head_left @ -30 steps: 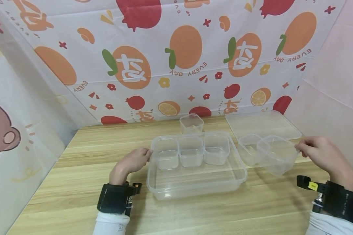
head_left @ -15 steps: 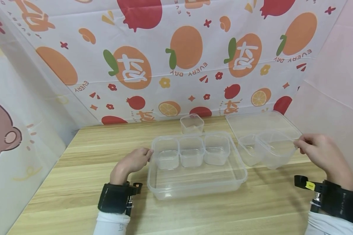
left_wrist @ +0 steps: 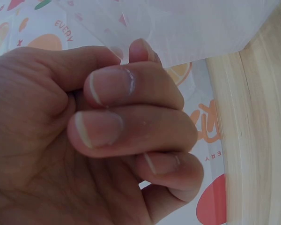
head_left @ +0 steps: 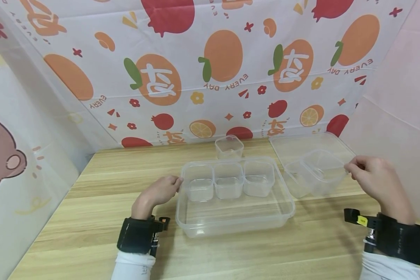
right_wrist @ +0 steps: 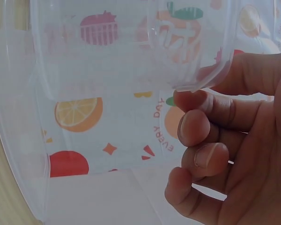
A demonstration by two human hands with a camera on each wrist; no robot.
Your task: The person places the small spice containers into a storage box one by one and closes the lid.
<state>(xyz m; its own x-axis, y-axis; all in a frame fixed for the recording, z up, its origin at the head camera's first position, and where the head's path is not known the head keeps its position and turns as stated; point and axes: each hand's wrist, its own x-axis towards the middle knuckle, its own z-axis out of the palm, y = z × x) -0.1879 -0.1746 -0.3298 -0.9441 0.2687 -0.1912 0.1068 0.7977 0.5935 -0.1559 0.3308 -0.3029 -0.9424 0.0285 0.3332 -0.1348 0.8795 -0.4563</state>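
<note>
A large clear plastic box (head_left: 231, 229) stands on the table, with several small clear cups (head_left: 200, 189) in a row along its far side. My left hand (head_left: 159, 193) pinches this box's left rim; in the left wrist view its thumb and index finger meet at the clear plastic wall (left_wrist: 201, 33). On the right, my right hand (head_left: 379, 181) pinches the rim of a clear plastic container (head_left: 330, 179) between thumb and index finger. That container overlaps another clear container (head_left: 294, 186) in view; whether they touch I cannot tell. The right wrist view shows the pinched corner (right_wrist: 203, 82) closely.
Behind the large box stands one small clear cup (head_left: 229, 147). A flat clear lid (head_left: 311, 142) lies at the back right. The wooden table (head_left: 101, 198) ends at a fruit-print cloth (head_left: 210, 105) behind; pale cloth hangs at both sides.
My right hand has moved left and slightly away from me, and the container it pinches has shifted up and left, further over the neighbouring one. The left hand stays at the large box's rim.
</note>
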